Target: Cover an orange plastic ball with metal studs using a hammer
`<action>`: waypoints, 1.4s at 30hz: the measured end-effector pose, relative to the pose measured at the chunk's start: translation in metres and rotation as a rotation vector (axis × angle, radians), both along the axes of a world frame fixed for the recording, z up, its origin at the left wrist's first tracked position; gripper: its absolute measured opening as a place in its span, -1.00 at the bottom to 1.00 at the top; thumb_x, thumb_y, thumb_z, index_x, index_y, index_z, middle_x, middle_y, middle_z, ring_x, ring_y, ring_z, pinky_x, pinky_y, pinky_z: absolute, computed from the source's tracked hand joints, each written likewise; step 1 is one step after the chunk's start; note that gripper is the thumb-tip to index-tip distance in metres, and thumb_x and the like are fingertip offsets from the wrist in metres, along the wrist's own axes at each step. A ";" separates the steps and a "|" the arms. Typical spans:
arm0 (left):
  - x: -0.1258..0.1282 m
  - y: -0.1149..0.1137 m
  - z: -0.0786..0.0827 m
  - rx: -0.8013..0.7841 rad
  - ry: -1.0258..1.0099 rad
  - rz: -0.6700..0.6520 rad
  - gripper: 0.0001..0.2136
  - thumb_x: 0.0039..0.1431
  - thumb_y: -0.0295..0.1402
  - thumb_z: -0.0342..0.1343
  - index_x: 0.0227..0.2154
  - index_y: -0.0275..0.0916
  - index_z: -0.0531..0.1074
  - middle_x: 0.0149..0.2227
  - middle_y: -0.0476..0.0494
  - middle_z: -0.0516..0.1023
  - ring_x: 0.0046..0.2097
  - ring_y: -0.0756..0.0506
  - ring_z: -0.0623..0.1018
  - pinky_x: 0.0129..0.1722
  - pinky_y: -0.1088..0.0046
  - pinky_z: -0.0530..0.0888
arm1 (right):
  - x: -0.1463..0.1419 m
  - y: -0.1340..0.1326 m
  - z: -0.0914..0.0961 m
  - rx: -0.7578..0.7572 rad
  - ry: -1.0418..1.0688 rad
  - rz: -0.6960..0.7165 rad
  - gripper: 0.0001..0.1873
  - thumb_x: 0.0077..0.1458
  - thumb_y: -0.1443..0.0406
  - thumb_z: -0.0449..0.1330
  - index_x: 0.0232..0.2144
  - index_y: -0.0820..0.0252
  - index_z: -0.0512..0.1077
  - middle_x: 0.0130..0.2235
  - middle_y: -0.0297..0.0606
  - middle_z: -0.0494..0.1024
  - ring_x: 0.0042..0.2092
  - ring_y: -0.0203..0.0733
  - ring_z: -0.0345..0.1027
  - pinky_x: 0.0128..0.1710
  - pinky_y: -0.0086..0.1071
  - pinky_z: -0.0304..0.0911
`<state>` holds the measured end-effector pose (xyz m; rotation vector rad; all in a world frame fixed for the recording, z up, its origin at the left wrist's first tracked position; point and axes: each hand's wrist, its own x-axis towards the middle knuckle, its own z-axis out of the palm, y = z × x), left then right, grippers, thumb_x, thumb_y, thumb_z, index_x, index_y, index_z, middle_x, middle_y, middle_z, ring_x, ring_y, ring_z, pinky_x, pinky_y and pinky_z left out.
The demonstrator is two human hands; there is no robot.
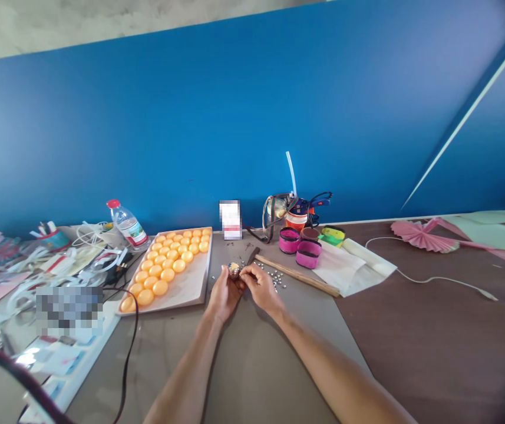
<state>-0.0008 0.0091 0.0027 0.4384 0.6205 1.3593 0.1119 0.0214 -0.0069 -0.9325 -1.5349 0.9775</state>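
My left hand (pixel 224 294) is closed around a small round studded piece (pixel 234 269), with shiny silvery dots and a yellowish patch on top. Fingers and thumb of my right hand (pixel 258 285) are pinched together at its right side; whatever they hold is too small to make out. Just behind the hands lies a hammer (pixel 296 275), its dark head near my right fingertips and its wooden handle running to the right. Several small silvery beads (pixel 277 278) are scattered on the grey mat (pixel 252 365) beside my right hand.
Left of my hands sits a tray (pixel 190 288) of orange balls (pixel 159 287). Pink cuff-like bands (pixel 309 253), white paper (pixel 340 268) and a coiled tool with a cord (pixel 305 209) are at the right back. A plastic bottle (pixel 128 227) and tangled cables (pixel 22 294) crowd the left.
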 end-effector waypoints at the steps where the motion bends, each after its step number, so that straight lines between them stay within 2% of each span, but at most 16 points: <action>1: 0.001 0.000 -0.001 0.007 0.002 -0.003 -0.74 0.11 -0.16 0.05 -0.44 -0.31 0.35 -0.48 -0.06 0.40 -0.48 0.01 0.39 -0.41 0.48 0.36 | 0.000 0.000 0.000 -0.007 0.007 -0.002 -0.87 0.02 0.29 0.03 -0.46 0.17 0.36 -0.44 -0.33 0.42 -0.35 -0.27 0.31 -0.30 -0.42 0.23; 15: 0.004 -0.001 -0.003 0.039 0.057 0.026 -0.74 0.04 -0.16 0.13 -0.45 -0.30 0.35 -0.47 -0.07 0.43 -0.38 -0.06 0.46 -0.35 0.44 0.39 | -0.001 0.000 0.000 -0.027 -0.019 -0.019 -0.90 -0.01 0.30 0.05 -0.47 0.17 0.35 -0.48 -0.35 0.41 -0.37 -0.27 0.30 -0.32 -0.42 0.23; 21: 0.005 -0.002 -0.006 0.075 0.101 0.028 -0.75 0.03 -0.16 0.14 -0.45 -0.26 0.33 -0.47 -0.04 0.42 -0.43 -0.03 0.43 -0.39 0.46 0.37 | -0.002 -0.003 0.002 -0.160 0.067 0.032 -0.91 -0.03 0.29 0.04 -0.49 0.16 0.30 -0.56 -0.40 0.34 -0.51 -0.31 0.22 -0.50 -0.45 0.19; 30: 0.005 -0.001 -0.013 0.094 0.175 0.051 -0.75 0.05 -0.14 0.11 -0.44 -0.23 0.30 -0.53 0.01 0.35 -0.53 0.01 0.36 -0.52 0.51 0.29 | -0.005 -0.002 -0.003 -0.247 0.143 0.071 -0.93 -0.02 0.27 0.04 -0.48 0.13 0.22 -0.61 -0.46 0.28 -0.60 -0.35 0.14 -0.65 -0.48 0.11; 42: 0.007 -0.004 -0.021 0.129 0.288 0.118 -0.78 0.08 -0.15 0.08 -0.35 -0.20 0.28 -0.55 0.07 0.28 -0.58 0.06 0.28 -0.60 0.56 0.23 | -0.005 -0.004 0.004 -0.295 0.143 0.059 -0.91 -0.06 0.26 0.04 -0.52 0.11 0.18 -0.65 -0.48 0.25 -0.65 -0.36 0.11 -0.70 -0.47 0.10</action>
